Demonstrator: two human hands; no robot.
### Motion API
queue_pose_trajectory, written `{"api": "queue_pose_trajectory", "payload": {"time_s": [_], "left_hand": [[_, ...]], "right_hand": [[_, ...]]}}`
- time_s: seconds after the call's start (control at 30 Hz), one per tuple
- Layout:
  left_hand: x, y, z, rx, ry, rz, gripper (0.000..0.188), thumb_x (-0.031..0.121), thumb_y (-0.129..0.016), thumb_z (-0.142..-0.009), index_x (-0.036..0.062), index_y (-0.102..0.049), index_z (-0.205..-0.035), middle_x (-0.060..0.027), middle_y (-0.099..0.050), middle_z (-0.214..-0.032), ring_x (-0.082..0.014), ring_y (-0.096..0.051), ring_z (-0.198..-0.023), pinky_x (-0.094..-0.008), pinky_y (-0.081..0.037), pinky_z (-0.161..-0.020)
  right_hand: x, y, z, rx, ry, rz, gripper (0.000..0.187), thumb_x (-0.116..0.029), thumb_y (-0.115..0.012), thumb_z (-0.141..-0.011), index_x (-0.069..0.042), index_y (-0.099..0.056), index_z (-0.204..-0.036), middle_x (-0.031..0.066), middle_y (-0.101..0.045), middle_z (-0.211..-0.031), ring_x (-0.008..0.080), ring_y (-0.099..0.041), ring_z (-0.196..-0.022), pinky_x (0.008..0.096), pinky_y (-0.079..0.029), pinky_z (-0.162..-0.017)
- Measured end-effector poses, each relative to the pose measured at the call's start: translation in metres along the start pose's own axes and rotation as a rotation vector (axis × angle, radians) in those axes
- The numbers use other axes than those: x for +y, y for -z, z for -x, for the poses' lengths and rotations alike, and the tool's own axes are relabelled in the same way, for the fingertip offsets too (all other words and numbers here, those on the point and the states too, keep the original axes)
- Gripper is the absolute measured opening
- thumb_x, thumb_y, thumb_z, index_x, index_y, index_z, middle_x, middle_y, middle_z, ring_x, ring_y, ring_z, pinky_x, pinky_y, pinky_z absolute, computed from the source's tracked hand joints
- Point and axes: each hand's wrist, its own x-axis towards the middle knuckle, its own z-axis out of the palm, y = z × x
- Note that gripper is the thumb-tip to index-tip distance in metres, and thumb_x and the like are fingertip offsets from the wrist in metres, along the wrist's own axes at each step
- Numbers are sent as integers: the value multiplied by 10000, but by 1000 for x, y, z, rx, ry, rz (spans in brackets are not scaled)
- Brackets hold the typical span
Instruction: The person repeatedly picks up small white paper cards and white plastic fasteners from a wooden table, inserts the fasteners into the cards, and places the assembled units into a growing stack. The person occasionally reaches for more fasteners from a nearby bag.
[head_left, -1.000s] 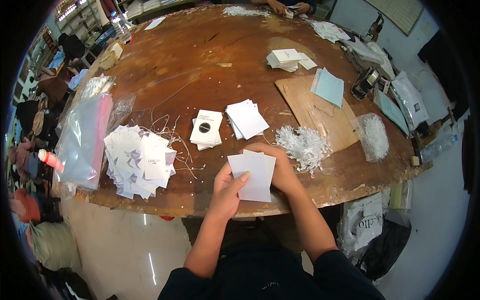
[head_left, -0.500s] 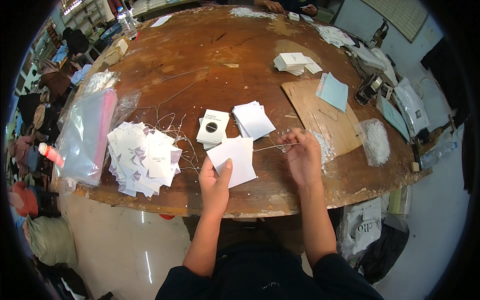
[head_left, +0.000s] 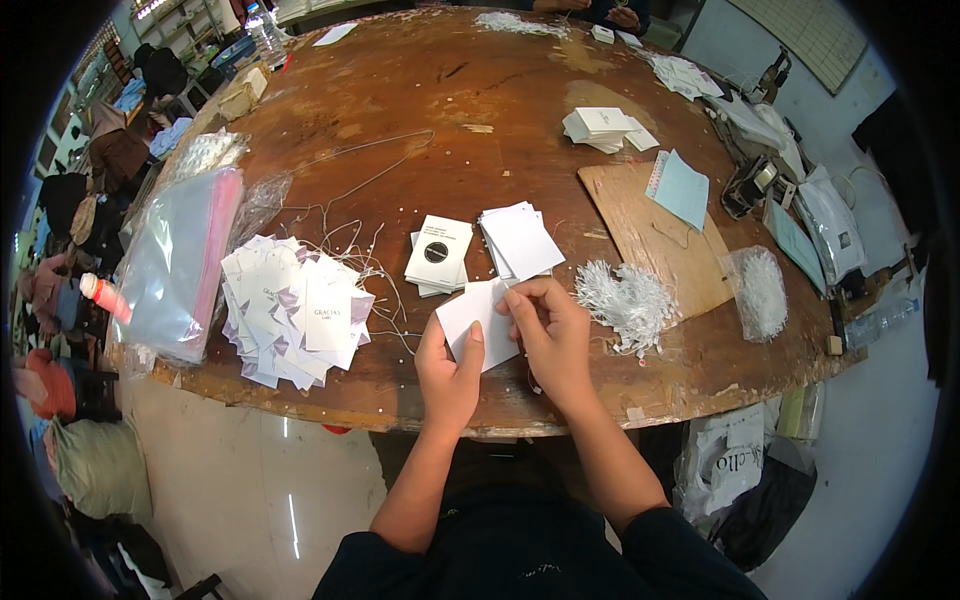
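Note:
My left hand (head_left: 447,378) holds a square white card (head_left: 468,312) near the table's front edge, thumb on top and fingers beneath. At the card's right edge my right hand (head_left: 555,342) is closed in a pinch. A bit of thin string hangs below it; its fingers hide most of the string. Just beyond the card are a stack of cream printed cards (head_left: 445,275) with a round black mark and a stack of blank white cards (head_left: 525,245). A heap of white tags (head_left: 285,315) with strings lies to the left. Right of my right hand is a bundle of white strings (head_left: 625,305).
Clear plastic bags (head_left: 180,270) lie at the left with a red-capped bottle (head_left: 104,297). To the right are a wooden board (head_left: 640,220), a blue paper (head_left: 682,188) and a bag of white strings (head_left: 757,295). Another card stack (head_left: 600,128) sits farther back. A person's hands (head_left: 622,18) show at the far edge.
My right hand has moved left, from holding the string stretched out to the side to the card's edge. The bundle of strings it covered now shows. The view has shifted slightly.

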Motion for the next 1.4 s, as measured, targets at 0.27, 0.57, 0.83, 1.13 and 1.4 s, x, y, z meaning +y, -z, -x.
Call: {"api": "queue_pose_trajectory", "payload": {"time_s": [0.27, 0.57, 0.83, 1.13, 1.4], "left_hand": [[-2, -1, 2, 9, -39, 0, 287, 73, -605, -964, -47, -582, -1223, -89, -661, -1055, -123, -614, -947, -296, -509, -822], [3, 0, 1, -6, -343, -362, 280, 30, -636, -887, -8, -638, -1164, -165, -709, -1045, -270, -702, -942, -340, -545, -806], [11, 2, -1, 16, -796, -940, 356, 85, -737, -734, 180, -733, -1078, 58, -681, -1184, -231, -612, -1031, -376, -484, -841], [16, 34, 9, 65, -936, -1137, 217, 118, -780, -739, 189, -768, -944, 90, -710, -1047, -197, -586, -927, -360, -416, -829], [18, 120, -39, 451, -534, -1535, 311, 154, -720, -800, 161, -734, -1111, 27, -633, -1247, -258, -539, -1122, -435, -386, -935]], "right_hand": [[-6, -1, -3, -8, 320, 297, 58, -31, -617, -929, 19, -593, -914, 159, -601, -798, 317, -603, -674, 370, -482, -627], [-16, 18, -10, -148, 329, 357, 68, -41, -625, -925, 20, -629, -954, 165, -645, -847, 332, -627, -712, 366, -494, -650], [-17, 34, -8, -217, -361, -223, 162, -134, -645, -965, 24, -680, -949, -4, -605, -699, 40, -504, -595, 221, -393, -523], [-5, 31, -48, -145, -270, -67, 330, -195, -659, -957, -12, -587, -692, 19, -589, -636, 65, -544, -571, 238, -416, -495], [17, 24, -74, 121, 259, 646, 284, -300, -742, -868, -22, -719, -923, 117, -663, -877, 253, -627, -826, 377, -505, -709]]}}
